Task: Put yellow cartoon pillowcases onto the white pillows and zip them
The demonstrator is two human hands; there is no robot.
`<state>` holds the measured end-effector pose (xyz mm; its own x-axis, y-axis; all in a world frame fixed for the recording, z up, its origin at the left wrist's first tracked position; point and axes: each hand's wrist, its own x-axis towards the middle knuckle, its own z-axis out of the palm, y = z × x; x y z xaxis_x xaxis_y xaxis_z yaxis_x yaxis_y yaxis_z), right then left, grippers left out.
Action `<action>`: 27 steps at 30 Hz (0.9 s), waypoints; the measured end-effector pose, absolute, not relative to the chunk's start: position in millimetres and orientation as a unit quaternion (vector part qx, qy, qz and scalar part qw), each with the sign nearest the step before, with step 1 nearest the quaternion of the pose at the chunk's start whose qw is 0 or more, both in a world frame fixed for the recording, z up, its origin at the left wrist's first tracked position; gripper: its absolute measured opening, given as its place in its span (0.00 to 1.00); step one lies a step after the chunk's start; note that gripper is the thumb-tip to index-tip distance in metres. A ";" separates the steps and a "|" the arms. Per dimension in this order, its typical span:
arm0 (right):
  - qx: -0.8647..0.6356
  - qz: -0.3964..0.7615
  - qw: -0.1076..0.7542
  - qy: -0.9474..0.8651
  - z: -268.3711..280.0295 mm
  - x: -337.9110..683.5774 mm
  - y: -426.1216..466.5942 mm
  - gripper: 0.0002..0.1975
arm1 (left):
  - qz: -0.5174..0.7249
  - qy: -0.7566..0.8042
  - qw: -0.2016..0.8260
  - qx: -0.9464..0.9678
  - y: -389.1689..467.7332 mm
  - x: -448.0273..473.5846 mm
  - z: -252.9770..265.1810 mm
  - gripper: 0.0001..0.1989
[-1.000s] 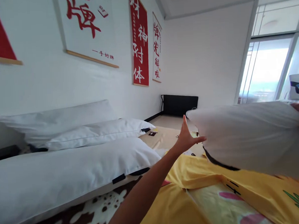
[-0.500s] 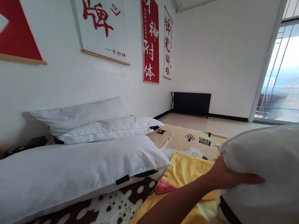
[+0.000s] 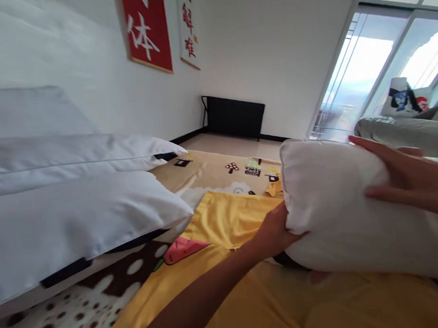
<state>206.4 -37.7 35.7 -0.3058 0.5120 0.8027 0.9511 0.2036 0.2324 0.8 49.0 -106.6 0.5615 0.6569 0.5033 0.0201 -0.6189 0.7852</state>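
A white pillow with a piped edge is held up at the right, above a yellow cloth with a carrot print. My left hand grips its near left corner, thumb on the face and the other fingers hidden behind. Over its top edge lies my right hand, fingers on the far side and thumb pressed on the front. A dark patch shows beneath the pillow's lower left edge. The yellow cloth lies spread on a patterned brown and cream blanket.
More white pillows lie stacked at the left by the wall. A black folded panel leans on the far wall. Hanging scrolls are on the left wall. A grey rolled item and glass doors are at the right.
The view has turned right and down. My right hand has come into view on the pillow's top, and my left hand still grips its left corner.
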 end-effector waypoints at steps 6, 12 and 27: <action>-0.539 -0.364 0.244 -0.719 3.1 165.1 10.4 0.26 | 0.390 0.222 0.456 0.769 76.0 -10.1 -122.8 0.37; -0.480 -0.415 0.309 -0.708 5.3 164.4 14.9 0.21 | 0.399 0.277 0.424 0.764 74.1 -7.6 -125.3 0.21; -0.353 -0.430 0.286 -0.780 -22.6 149.6 -14.4 0.15 | 0.415 0.306 0.378 0.769 106.9 -22.9 -135.7 0.08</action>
